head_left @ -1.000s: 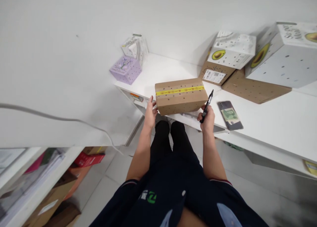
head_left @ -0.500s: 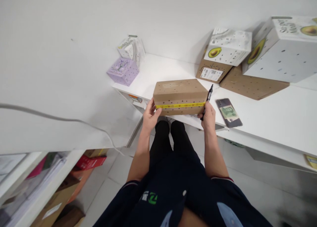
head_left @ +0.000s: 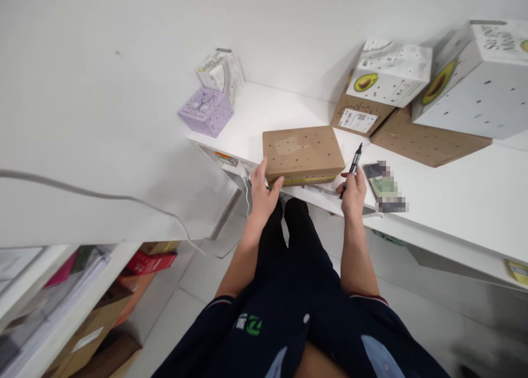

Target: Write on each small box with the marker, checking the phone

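Observation:
A brown cardboard box (head_left: 303, 151) with small holes lies flat on the white table (head_left: 445, 196), its yellow tape strip on the near side. My left hand (head_left: 264, 191) grips the box's near left corner, thumb on top. At the box's right end, my right hand (head_left: 353, 190) is closed round a black marker pen (head_left: 355, 161) that points up and away.
A phone (head_left: 383, 185) lies right of the pen. Avocado-printed white boxes (head_left: 390, 72) and brown boxes (head_left: 429, 141) are stacked at the back right. A lilac box (head_left: 205, 111) and a white carton (head_left: 220, 72) sit at the table's left end. Shelves (head_left: 70, 306) with boxes stand low left.
The box has been rolled toward me, so its taped face went from the top to the near side and the plain face is up. My right hand came off the box.

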`<state>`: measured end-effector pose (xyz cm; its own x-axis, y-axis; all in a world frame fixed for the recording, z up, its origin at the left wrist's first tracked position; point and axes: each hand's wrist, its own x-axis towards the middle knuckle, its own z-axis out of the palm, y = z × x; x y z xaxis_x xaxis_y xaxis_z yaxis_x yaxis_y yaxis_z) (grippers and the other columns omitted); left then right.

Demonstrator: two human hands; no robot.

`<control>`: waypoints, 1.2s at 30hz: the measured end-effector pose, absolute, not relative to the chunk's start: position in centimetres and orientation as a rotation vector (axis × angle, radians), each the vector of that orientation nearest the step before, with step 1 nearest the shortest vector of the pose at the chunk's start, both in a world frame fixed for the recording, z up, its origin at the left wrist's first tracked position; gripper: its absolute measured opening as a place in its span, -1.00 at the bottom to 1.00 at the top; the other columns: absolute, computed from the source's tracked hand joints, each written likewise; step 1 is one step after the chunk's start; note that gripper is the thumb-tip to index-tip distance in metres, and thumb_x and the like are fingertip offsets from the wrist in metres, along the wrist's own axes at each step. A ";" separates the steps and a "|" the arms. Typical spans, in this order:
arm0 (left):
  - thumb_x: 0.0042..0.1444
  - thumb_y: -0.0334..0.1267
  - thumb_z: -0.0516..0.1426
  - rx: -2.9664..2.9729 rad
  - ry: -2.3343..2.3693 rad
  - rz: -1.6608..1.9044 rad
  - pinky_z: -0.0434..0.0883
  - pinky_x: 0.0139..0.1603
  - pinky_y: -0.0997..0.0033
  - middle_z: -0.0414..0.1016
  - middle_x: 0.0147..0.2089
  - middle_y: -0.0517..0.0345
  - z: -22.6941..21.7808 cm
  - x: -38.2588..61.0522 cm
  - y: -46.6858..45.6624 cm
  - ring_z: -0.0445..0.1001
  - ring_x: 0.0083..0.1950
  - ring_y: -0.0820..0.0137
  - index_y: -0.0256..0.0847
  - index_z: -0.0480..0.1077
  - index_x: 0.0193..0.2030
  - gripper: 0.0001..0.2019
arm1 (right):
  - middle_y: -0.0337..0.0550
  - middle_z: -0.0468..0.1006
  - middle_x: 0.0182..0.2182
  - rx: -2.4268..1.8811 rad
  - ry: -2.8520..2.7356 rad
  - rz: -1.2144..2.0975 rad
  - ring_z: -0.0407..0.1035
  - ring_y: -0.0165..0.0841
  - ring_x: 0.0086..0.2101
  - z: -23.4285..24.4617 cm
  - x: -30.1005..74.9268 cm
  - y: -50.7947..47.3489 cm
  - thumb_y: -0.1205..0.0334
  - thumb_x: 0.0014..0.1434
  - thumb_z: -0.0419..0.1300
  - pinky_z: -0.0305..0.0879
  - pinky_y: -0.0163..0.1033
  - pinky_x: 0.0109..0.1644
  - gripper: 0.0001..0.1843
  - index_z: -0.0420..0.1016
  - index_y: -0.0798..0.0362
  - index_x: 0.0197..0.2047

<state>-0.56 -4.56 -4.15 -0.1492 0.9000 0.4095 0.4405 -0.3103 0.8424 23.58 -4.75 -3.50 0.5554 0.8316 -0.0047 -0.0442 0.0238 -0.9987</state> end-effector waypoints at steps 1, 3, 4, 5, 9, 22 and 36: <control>0.24 0.11 0.15 1.775 1.542 1.454 0.24 0.39 -0.06 0.23 0.35 -0.17 -3.9 -0.4 -4.5 0.21 0.41 0.10 -0.04 0.20 0.38 -0.38 | -0.37 0.47 -0.33 -1.333 -0.750 0.770 0.22 -0.60 -0.65 -2.9 23.7 -4.8 0.02 0.16 0.17 0.21 -0.38 -0.55 -0.54 0.37 -0.09 0.12; 0.27 0.12 0.11 1.867 1.578 1.428 0.22 0.40 -0.07 0.20 0.33 -0.18 -3.7 -0.1 -4.4 0.18 0.42 0.08 -0.07 0.29 0.30 -0.46 | -0.34 0.47 -0.30 -1.232 -0.798 0.796 0.24 -0.58 -0.62 -1.2 23.8 -5.1 0.05 0.14 0.18 0.28 -0.35 -0.51 -0.48 0.34 -0.16 0.18; 0.28 0.12 0.09 1.888 1.589 1.416 0.22 0.40 -0.07 0.19 0.32 -0.18 -3.6 0.0 -4.4 0.18 0.41 0.07 -0.08 0.33 0.27 -0.48 | -0.31 0.49 -0.29 -1.194 -0.826 0.827 0.26 -0.56 -0.61 -0.1 23.7 -5.3 0.04 0.14 0.17 0.31 -0.33 -0.49 -0.52 0.37 -0.14 0.14; 0.27 0.14 0.09 1.899 1.601 1.408 0.24 0.39 -0.06 0.18 0.31 -0.18 -3.5 0.2 -4.4 0.18 0.40 0.07 -0.09 0.36 0.24 -0.49 | -0.26 0.51 -0.28 -1.164 -0.858 0.868 0.29 -0.53 -0.59 0.9 23.6 -5.5 0.01 0.15 0.15 0.34 -0.30 -0.48 -0.57 0.41 -0.12 0.08; 0.24 0.15 0.12 1.893 1.650 1.397 0.34 0.32 -0.01 0.18 0.26 -0.15 -3.2 0.7 -4.5 0.29 0.31 0.09 -0.10 0.42 0.16 -0.51 | -0.10 0.59 -0.22 -1.091 -1.019 1.051 0.42 -0.39 -0.49 4.6 22.8 -5.8 -0.25 0.23 -0.02 0.41 -0.20 -0.43 -0.49 0.40 -0.11 0.04; 0.26 0.06 0.13 1.887 1.680 1.354 0.41 0.26 0.05 0.16 0.22 -0.14 -2.6 1.8 -5.8 0.30 0.28 0.10 -0.11 0.43 0.16 -0.57 | -0.36 0.24 -0.60 -1.041 -1.080 0.883 0.32 -0.46 -0.59 4.5 17.4 0.0 -0.32 0.28 0.03 0.32 -0.34 -0.49 -0.51 0.40 -0.08 -0.10; 0.27 0.08 0.10 1.991 1.756 1.221 0.43 0.19 -0.03 0.07 0.25 -0.18 -2.1 2.3 -5.1 0.29 0.26 0.04 -0.12 0.39 0.25 -0.50 | -0.35 0.41 -0.53 -1.091 -1.303 0.863 0.32 -0.45 -0.55 2.9 16.7 1.1 -0.17 0.18 0.24 0.31 -0.32 -0.47 -0.64 0.36 -0.06 -0.30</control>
